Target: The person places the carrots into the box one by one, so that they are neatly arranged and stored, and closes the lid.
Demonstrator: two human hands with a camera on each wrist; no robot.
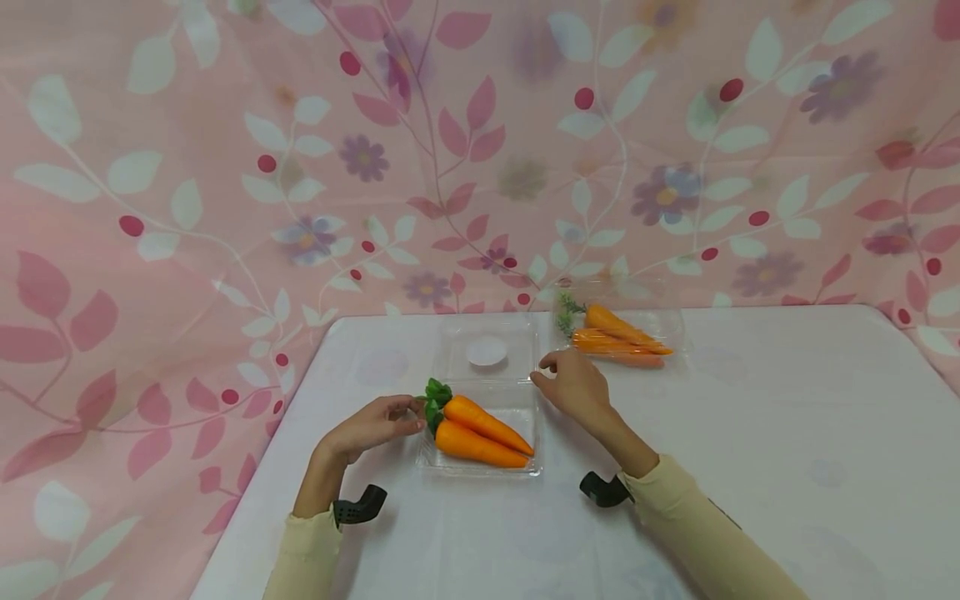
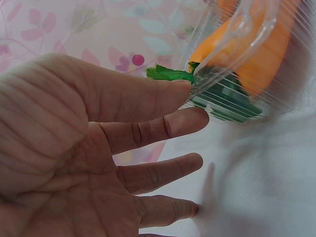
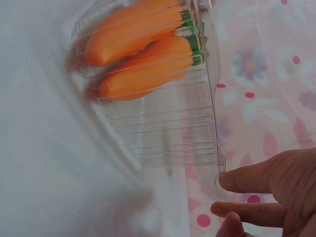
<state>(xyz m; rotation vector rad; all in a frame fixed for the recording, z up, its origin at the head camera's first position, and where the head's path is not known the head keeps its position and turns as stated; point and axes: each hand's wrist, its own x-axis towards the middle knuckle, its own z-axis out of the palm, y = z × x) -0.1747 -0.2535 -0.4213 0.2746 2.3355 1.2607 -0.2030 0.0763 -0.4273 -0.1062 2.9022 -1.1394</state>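
An open clear plastic clamshell box [image 1: 480, 471] lies on the table with two orange carrots [image 1: 483, 429] in its base. Their green tops [image 1: 435, 400] reach the box's left rim. My left hand [image 1: 375, 429] is at that rim beside the greens, thumb and forefinger on either side of the plastic edge [image 2: 197, 94], the other fingers spread. On the far right, my right hand [image 1: 577, 387] pinches the box edge [image 3: 217, 170] near the hinge between thumb and forefinger. The box's raised lid [image 1: 450, 342] leans back beyond the base, a white oval patch [image 1: 486, 351] on it.
Behind my right hand, a clear plastic bag [image 1: 667, 317] holds several more carrots [image 1: 615, 325] with leafy tops. A white cloth covers the table [image 1: 787, 450]. A pink floral curtain [image 1: 480, 167] hangs along its back edge.
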